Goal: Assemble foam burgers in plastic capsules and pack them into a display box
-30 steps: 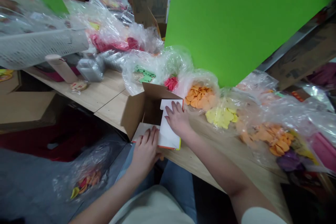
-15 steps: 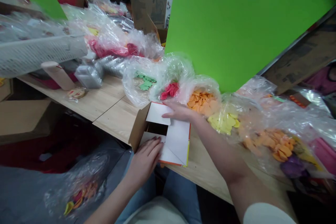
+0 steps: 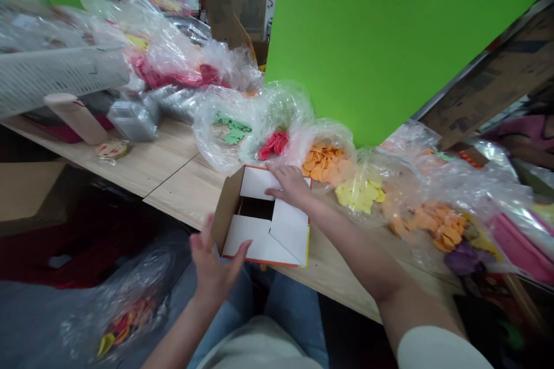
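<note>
We judge the closing of the cardboard box [image 3: 265, 228] to be well along but unfinished. It sits at the near edge of the wooden table [image 3: 186, 184], between the two hands. Three flaps are folded inward — the far flap [image 3: 255, 181], the near flap [image 3: 242, 228] and the right flap [image 3: 291, 222] — while the left flap [image 3: 228, 210] stands up, and a dark gap shows between them. That gap and the upright flap are what we count as left.

At the box's left, the left hand [image 3: 212, 274] has thumb and fingers spread wide; we cannot tell whether it touches. The right hand [image 3: 289, 181] rests on the box's far side, thumb parted from fingers. Behind the box lie green pieces [image 3: 234, 131] and red pieces [image 3: 273, 145], both in clear bags.
</note>
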{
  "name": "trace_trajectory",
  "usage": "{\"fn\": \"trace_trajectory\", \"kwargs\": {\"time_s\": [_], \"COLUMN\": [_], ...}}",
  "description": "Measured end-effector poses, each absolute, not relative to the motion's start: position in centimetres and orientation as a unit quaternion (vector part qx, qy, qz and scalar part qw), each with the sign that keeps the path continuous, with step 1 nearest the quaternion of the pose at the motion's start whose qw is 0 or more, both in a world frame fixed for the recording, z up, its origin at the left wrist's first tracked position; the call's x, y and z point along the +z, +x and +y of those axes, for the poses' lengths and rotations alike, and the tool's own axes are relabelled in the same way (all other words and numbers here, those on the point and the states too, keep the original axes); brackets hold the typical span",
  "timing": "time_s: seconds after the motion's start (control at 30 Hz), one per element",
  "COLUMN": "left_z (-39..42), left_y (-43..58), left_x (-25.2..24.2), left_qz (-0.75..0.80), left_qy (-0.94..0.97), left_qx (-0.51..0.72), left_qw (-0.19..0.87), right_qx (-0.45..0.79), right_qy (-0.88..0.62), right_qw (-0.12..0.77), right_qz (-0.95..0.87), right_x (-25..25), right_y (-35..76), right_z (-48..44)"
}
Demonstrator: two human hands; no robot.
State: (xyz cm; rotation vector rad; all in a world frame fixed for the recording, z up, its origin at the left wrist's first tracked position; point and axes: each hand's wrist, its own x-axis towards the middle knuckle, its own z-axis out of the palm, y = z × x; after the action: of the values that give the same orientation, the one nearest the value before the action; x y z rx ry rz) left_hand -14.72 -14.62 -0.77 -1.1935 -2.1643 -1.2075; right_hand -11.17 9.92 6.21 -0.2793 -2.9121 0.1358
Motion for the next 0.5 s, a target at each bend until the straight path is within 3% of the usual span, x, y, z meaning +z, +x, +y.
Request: {"fn": "trace_trajectory", "kwargs": {"time_s": [0.13, 0.23, 0.4, 0.5], "left_z": [-12.9, -12.3, -11.9, -12.2], "left_y": [-16.4, -16.3, -15.9, -16.4], "left_x": [1.6, 2.0, 1.7, 1.7], "left_qz": [-0.714, -0.713, -0.762, -0.719], "left_qy": [-0.644, -0.677, -0.629, -0.667], "left_qx": [-0.262, -0.178, -0.149, -0.197], "left_qw": [0.085, 0.043, 0.047, 0.008], "right_qx": [0.135, 0.181, 0.145, 0.127], "right_qy": [-0.04, -0.043, -0.076, -0.086], "right_qw": [0.077, 0.077, 0.124, 0.14], "right_qz": [-0.987, -0.98, -0.979, -0.978], "right_x": [6.6, 6.9, 6.6, 6.2], "right_y": [-11.0, -10.8, -10.7, -10.6], "right_z": [11.5, 12.1, 11.4, 10.8]}}
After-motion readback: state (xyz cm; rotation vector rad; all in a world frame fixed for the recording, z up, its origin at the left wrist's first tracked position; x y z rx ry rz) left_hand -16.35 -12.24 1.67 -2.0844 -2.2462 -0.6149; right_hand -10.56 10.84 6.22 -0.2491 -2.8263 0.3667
